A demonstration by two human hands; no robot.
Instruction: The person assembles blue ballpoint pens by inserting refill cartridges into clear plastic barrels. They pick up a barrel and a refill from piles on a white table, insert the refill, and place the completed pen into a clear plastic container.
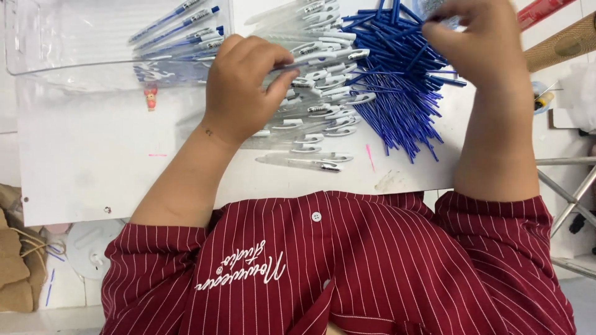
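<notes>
A heap of clear pen barrels (320,93) with white clips covers the middle of the white table (93,161); just right of that heap, touching it, lies a pile of blue ink refills (397,80), fanned out toward the table's near edge; left of the heap stands a clear plastic bin (68,43) holding a few assembled blue pens (186,28); below the bin a small red sticker-like mark (151,97) sits on the table; beyond the refills, at the far right, a red strip and a tan woven thing show, too cropped to name. The left hand (245,80) rests knuckles-up on the barrel heap, fingers curled and pinching one barrel; the right hand (481,40) hovers over the refills' far side, fingers bent around a small clear object whose kind is unclear; both forearms angle in from a maroon striped shirt (347,267).
</notes>
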